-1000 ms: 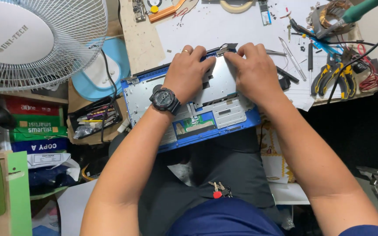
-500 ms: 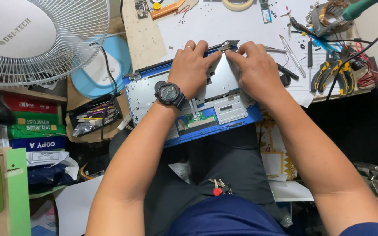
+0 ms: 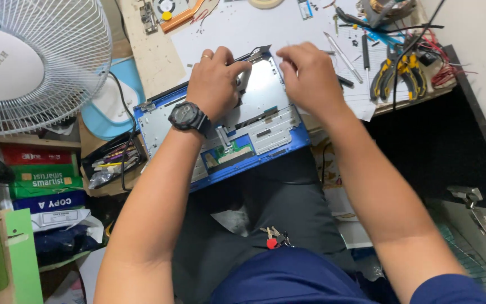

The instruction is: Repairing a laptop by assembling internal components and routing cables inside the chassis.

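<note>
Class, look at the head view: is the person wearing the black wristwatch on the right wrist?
No. The black wristwatch sits on the left wrist, just behind the left hand, while the right hand has a bare wrist.

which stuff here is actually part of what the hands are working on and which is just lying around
In use:
- blue laptop shell, opened, metal inner plate showing
- left hand, resting on the shell's far edge
- right hand, at the shell's far right corner

Lying about:
- yellow-handled pliers
- white fan
- tape roll
- keys on the lap
</note>
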